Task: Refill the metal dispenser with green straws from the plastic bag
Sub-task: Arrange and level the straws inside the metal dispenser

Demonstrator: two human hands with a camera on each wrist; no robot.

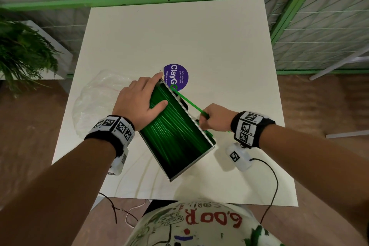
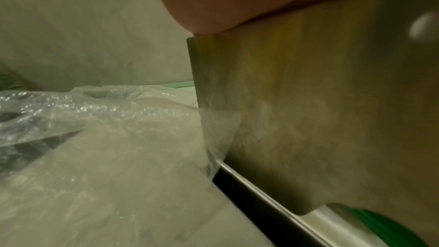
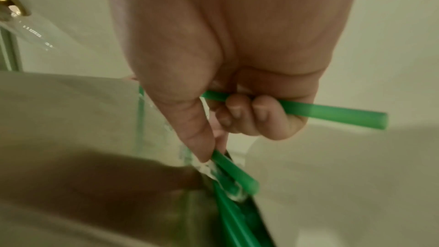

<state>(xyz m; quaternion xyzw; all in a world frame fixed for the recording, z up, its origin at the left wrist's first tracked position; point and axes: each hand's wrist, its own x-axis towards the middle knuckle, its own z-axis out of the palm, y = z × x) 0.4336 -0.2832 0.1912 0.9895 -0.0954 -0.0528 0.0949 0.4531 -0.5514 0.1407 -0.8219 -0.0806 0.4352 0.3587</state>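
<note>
A white square worktop stands before a green-framed wire partition. The rectangular open-topped metal dispenser lies diagonally at the worktop centre, its tray filled with green plastic straws. The clear crumpled plastic bag lies just left of the dispenser and appears empty, so the refill is judged nearly complete; loose straws remain to be placed. The left hand rests on the dispenser's far end, fingers extended, thumb lying on the straws. The right hand, beside the dispenser's right wall, has its fingers curled around one loose green straw; thumb and forefinger pinch a second straw.
</note>
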